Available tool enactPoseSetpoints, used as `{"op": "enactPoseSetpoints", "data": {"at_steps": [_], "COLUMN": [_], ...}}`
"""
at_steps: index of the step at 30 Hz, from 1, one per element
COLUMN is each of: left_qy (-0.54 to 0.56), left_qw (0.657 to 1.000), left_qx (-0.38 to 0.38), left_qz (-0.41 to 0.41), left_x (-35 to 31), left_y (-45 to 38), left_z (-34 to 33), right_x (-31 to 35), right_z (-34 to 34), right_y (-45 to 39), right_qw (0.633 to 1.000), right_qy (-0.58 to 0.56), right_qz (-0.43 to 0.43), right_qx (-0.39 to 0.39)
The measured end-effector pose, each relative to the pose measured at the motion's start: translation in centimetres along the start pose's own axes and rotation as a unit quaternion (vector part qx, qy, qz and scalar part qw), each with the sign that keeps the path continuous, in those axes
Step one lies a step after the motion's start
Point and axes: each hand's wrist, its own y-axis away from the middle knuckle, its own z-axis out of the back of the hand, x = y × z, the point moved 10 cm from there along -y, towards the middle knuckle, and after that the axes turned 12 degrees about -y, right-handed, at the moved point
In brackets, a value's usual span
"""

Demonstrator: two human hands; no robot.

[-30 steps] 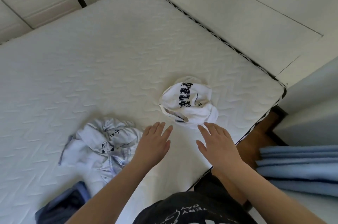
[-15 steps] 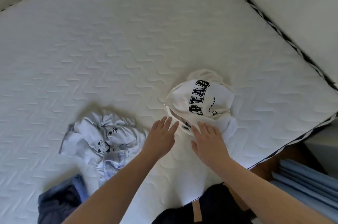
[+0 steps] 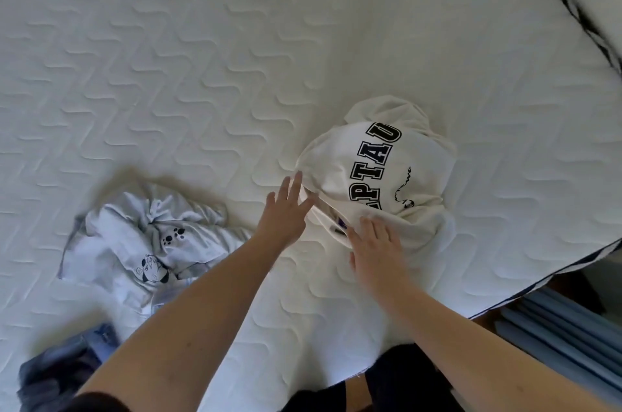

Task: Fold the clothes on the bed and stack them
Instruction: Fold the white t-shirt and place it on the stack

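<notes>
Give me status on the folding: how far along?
Done: nothing; no folded stack shows. In hand: both hands, left hand and right hand, reach the crumpled white shirt. Left: that shirt, the pale blue shirt and the dark garment, all unfolded.

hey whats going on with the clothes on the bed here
A person is leaning over the mattress and reaching with both hands for a crumpled white shirt with black letters. The left hand has straight fingers at the shirt's near edge; the right hand lies flat on its lower part. Nothing is folded or stacked yet. A bunched pale shirt with paw prints lies to the left, and a dark blue garment sits nearer the person.
</notes>
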Motion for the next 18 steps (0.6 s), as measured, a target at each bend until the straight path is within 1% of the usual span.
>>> {"op": "enactPoseSetpoints", "data": {"at_steps": [3, 5, 7, 8, 10, 13, 16, 18], "left_qy": [0.014, 0.018, 0.009, -0.004, -0.029, -0.07, -0.091, -0.088], "left_qw": [0.999, 0.999, 0.999, 0.999, 0.998, 0.994, 0.994, 0.993], "left_qx": [-0.017, -0.019, -0.016, -0.027, -0.058, -0.077, -0.067, -0.08], "left_qz": [0.027, 0.04, 0.033, 0.029, 0.026, 0.023, 0.005, -0.009], "left_x": [0.8, 1.7, 2.4, 2.5, 2.5, 2.1, 1.8, 1.7], "left_y": [-1.2, -1.5, -1.7, -1.7, -1.5, -0.6, 1.5, 3.5], "left_z": [0.5, 0.3, -0.1, 0.1, 1.0, 1.8, 2.0, 2.3], "right_x": [-0.7, -0.9, -1.3, -1.6, -2.0, -3.3, -4.0, -4.1], "right_z": [-0.4, -0.9, -1.8, -1.8, -1.3, -1.0, -0.7, 0.1], "right_y": [0.0, 0.1, 0.3, 0.4, 0.7, 1.2, 2.0, 2.9], "right_qw": [1.0, 0.999, 0.998, 0.998, 0.997, 0.995, 0.995, 0.996], "right_qy": [0.022, 0.031, 0.027, 0.034, 0.046, 0.046, 0.027, -0.004], "right_qz": [-0.02, -0.022, -0.027, -0.03, -0.039, -0.058, -0.056, -0.059], "right_qx": [-0.006, 0.01, 0.045, 0.051, 0.043, 0.068, 0.077, 0.066]}}
